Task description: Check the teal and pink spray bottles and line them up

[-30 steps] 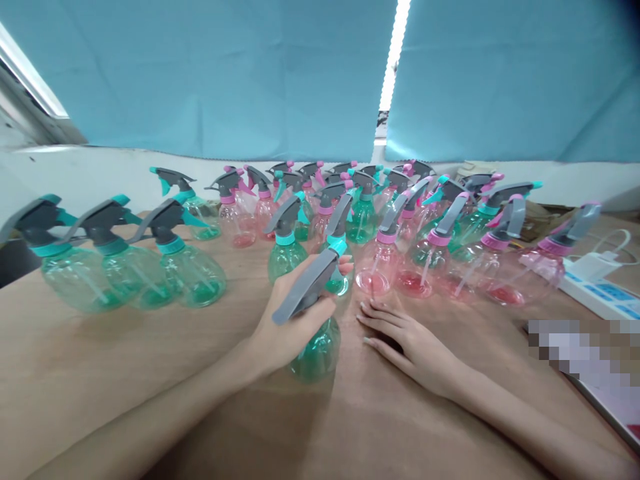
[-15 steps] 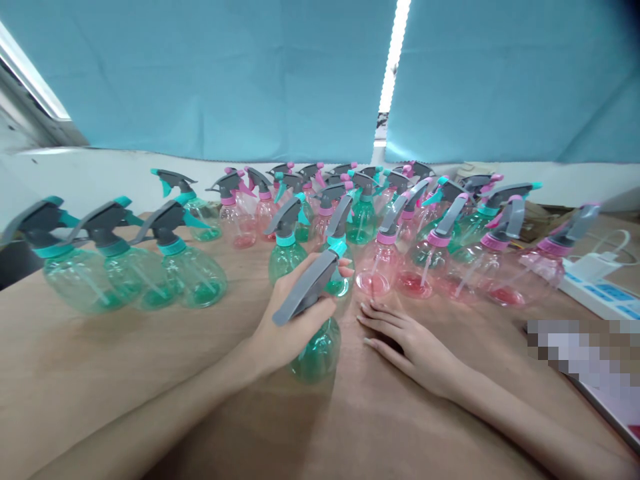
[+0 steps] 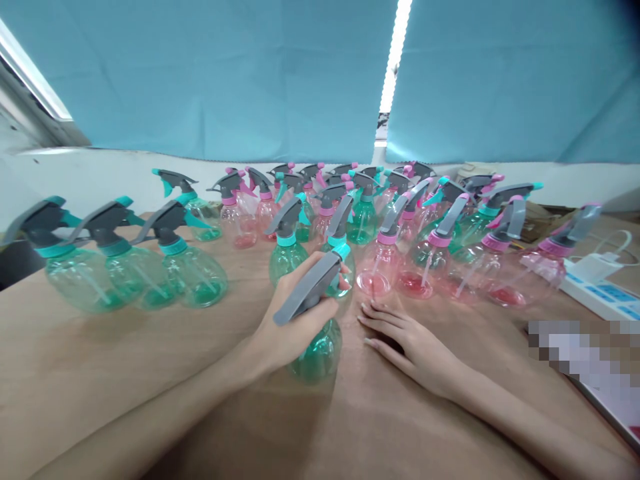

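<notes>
My left hand (image 3: pixel 287 320) is closed round the neck of a green spray bottle (image 3: pixel 317 353) with a grey trigger head and turquoise nozzle. The bottle's collar is hidden behind my fingers. My right hand (image 3: pixel 405 337) lies on the wooden table (image 3: pixel 400 433) with its fingers stretched out and nothing in them. Just beyond my right fingertips stands a pink spray bottle (image 3: pixel 375 272). Behind my left hand are two more green bottles, one of them a green spray bottle with a turquoise collar (image 3: pixel 285 257), partly covered by the hand.
Three green spray bottles, the nearest of them a clear green one (image 3: pixel 195 280), stand in a row at the left. Several pink and green bottles crowd the back. At the right are a white power strip (image 3: pixel 607 293) with a plugged-in charger and a flat, pixelated object (image 3: pixel 590 380).
</notes>
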Demonstrator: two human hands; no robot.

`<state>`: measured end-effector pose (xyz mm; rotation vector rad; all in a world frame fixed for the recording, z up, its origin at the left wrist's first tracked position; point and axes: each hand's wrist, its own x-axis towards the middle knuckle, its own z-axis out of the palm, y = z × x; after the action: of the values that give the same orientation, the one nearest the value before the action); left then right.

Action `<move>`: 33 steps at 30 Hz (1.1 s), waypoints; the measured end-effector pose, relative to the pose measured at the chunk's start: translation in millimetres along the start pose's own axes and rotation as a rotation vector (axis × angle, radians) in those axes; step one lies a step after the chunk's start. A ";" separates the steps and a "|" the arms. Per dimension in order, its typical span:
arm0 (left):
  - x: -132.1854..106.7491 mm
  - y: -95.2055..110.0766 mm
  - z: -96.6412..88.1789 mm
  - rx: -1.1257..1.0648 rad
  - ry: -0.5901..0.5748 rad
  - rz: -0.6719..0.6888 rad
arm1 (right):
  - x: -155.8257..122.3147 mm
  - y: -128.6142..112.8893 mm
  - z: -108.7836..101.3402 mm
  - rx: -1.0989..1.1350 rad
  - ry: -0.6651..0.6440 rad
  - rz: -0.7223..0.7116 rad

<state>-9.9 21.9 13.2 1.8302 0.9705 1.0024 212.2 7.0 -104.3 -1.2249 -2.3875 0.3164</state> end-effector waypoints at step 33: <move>-0.7 -10.6 1.5 -0.006 0.058 0.033 | -0.2 0.7 0.4 -0.007 -0.020 0.013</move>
<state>-11.4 24.8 2.9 1.8268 0.9732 1.0824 212.6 7.2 -105.0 -1.2467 -2.4006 0.3259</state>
